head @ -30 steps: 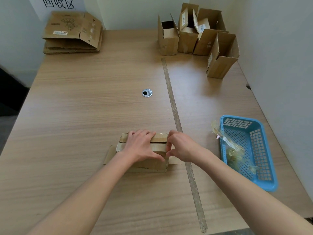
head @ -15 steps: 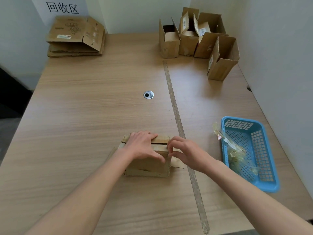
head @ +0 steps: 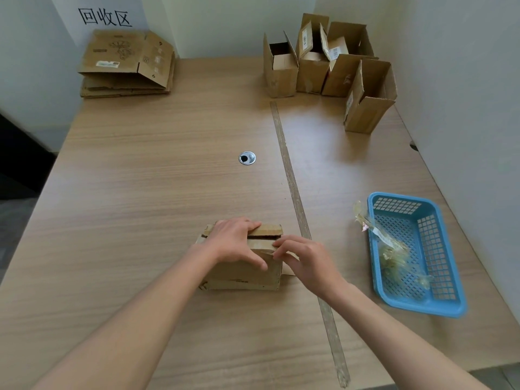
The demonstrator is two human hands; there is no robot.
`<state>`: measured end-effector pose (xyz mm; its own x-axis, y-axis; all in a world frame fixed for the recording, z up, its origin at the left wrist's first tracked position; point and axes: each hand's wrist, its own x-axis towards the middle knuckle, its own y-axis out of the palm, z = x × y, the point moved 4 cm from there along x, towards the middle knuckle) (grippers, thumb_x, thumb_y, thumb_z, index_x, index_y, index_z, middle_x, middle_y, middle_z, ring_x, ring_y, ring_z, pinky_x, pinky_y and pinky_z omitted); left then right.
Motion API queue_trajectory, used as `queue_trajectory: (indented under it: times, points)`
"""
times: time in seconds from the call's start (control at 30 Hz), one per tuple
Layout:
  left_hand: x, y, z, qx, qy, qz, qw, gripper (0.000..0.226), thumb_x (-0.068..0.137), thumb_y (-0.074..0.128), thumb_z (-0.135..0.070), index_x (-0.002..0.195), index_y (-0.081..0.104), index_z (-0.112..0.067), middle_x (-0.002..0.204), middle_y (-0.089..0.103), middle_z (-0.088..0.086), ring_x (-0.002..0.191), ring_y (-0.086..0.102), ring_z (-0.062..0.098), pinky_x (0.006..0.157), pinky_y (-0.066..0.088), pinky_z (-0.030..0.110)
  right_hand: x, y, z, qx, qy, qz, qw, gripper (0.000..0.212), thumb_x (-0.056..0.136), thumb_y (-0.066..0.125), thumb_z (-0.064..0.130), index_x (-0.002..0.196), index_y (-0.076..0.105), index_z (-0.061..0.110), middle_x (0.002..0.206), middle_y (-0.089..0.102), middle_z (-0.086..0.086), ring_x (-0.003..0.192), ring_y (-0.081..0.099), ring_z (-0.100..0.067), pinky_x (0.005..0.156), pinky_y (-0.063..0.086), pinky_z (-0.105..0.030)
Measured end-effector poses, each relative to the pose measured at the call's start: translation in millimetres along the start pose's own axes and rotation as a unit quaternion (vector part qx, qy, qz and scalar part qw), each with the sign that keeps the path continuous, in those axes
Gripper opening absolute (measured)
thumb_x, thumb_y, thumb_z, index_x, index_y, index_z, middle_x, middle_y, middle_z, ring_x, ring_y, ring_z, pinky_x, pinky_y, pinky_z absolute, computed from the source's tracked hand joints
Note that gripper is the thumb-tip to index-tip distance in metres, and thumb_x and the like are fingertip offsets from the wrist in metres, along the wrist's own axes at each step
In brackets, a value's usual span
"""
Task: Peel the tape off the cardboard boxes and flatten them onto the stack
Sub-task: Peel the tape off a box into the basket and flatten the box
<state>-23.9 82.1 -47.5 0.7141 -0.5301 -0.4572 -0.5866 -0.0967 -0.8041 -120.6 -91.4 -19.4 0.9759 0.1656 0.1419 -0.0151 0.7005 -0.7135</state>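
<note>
**Both hands on a small box at the near edge**

Pale wood table (head: 140, 192) in a white-walled corner: a small cardboard box (head: 242, 274) stands near its front. Left hand (head: 235, 243) grips the box top, thumb down the front. Right hand (head: 305, 257) pinches the right top flap edge (tape not discernible). Flattened stack (head: 126, 66) far left; open boxes (head: 323, 63) far right; blue basket (head: 416, 254) holds tape scraps (head: 391, 249).
</note>
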Motion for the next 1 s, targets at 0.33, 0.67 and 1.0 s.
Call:
queue_trajectory:
  times: [0.33, 0.67, 1.0]
  points:
    - [-1, -1, -4, -0.005, 0.009, -0.001, 1.0, 0.141, 0.031, 0.063, -0.096, 0.154, 0.041, -0.03, 0.145, 0.051, -0.013, 0.133, 0.046, 0.013, 0.11, 0.035, 0.04, 9, -10, -3, -0.054, -0.085, 0.158, 0.982, 0.006, 0.097, 0.064, 0.009, 0.093, 0.064, 0.013, 0.119, 0.065, 0.005, 0.095, 0.066, -0.022, 0.08, 0.052, -0.036]
    - [-9, 2, 2, -0.053, 0.019, -0.025, 0.998, 0.128, 0.04, 0.076, -0.087, 0.151, 0.045, -0.031, 0.146, 0.05, -0.015, 0.135, 0.045, 0.012, 0.11, 0.037, 0.038, 1, -7, -23, 0.258, 0.129, 0.074, 0.955, 0.009, 0.097, 0.062, 0.003, 0.093, 0.058, 0.01, 0.113, 0.073, 0.004, 0.114, 0.067, -0.012, 0.096, 0.055, -0.03]
    - [-12, -8, 8, -0.081, 0.025, -0.077, 0.993, 0.117, 0.049, 0.083, -0.079, 0.149, 0.048, -0.03, 0.14, 0.054, -0.016, 0.127, 0.05, 0.009, 0.106, 0.043, 0.035, 10, -13, -16, 0.316, 0.157, 0.031, 0.935, 0.004, 0.097, 0.061, 0.001, 0.096, 0.058, 0.002, 0.113, 0.072, -0.002, 0.115, 0.066, -0.013, 0.096, 0.055, -0.032]
